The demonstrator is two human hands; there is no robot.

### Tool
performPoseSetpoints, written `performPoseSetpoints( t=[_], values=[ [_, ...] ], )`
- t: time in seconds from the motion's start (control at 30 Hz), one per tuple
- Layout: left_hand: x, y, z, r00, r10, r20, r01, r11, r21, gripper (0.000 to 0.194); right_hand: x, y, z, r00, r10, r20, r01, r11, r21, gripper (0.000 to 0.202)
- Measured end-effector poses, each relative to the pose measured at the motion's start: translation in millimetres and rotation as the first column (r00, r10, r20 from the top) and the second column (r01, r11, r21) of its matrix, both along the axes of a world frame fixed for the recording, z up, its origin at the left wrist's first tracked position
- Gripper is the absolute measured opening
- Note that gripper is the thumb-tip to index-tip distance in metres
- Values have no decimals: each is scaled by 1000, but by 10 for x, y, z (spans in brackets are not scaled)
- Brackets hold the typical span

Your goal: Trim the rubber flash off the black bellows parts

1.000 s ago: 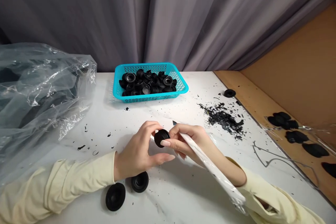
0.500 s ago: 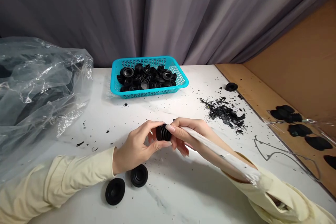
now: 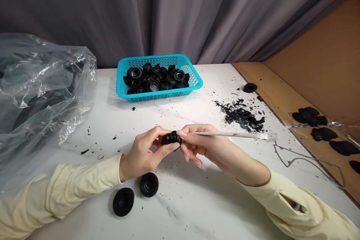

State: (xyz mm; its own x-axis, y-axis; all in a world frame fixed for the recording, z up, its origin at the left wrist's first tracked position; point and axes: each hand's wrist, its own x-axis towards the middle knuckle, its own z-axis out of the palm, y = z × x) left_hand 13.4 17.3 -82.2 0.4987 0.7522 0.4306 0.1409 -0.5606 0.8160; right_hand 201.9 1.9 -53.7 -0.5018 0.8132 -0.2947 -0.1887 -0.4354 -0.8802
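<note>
Between the thumb and fingers of my left hand (image 3: 146, 152) is a small black ribbed rubber bellows (image 3: 171, 138), lying on its side. My right hand (image 3: 205, 140) pinches a thin tool with a long white handle (image 3: 239, 134), its far end wrapped in clear film. The tool's working tip is hidden at the bellows, so its kind cannot be told. Fingers of my right hand meet the bellows' right end. On the table below my left wrist lie two more black bellows, one round (image 3: 149, 185) and one with a pointed rim (image 3: 123, 201).
A turquoise basket (image 3: 165, 98) full of black bellows stands at the back. Left is a large clear plastic bag (image 3: 47, 86) with dark contents. To the right lie black rubber scraps (image 3: 242, 114), a single bellows (image 3: 250, 87), a bent wire (image 3: 287, 163) and flat black pieces (image 3: 344, 147).
The white handle has swung from slanting down along my right forearm to nearly level, pointing right. The bellows has turned and shifted slightly left in my fingers.
</note>
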Motion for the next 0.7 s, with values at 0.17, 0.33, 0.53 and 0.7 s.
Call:
performPoseSetpoints(
  t=[0.17,0.33,0.53,0.7],
  values=[
    [-3,12,23,1000,-22,21,24,995,-100,10,-22,10,-3,1000,-5,-29,4,1000,-26,29],
    [-12,25,37,996,-61,60,78,934,-348,20,-34,-1,25,996,-29,-81,25,998,-50,28],
    [-33,45,23,990,-83,114,131,833,-537,28,-46,-34,70,990,-54,-127,41,994,-100,35],
    [-26,64,20,985,-104,141,166,816,-554,28,-35,-52,84,986,-69,-151,49,990,-135,35]
  ],
)
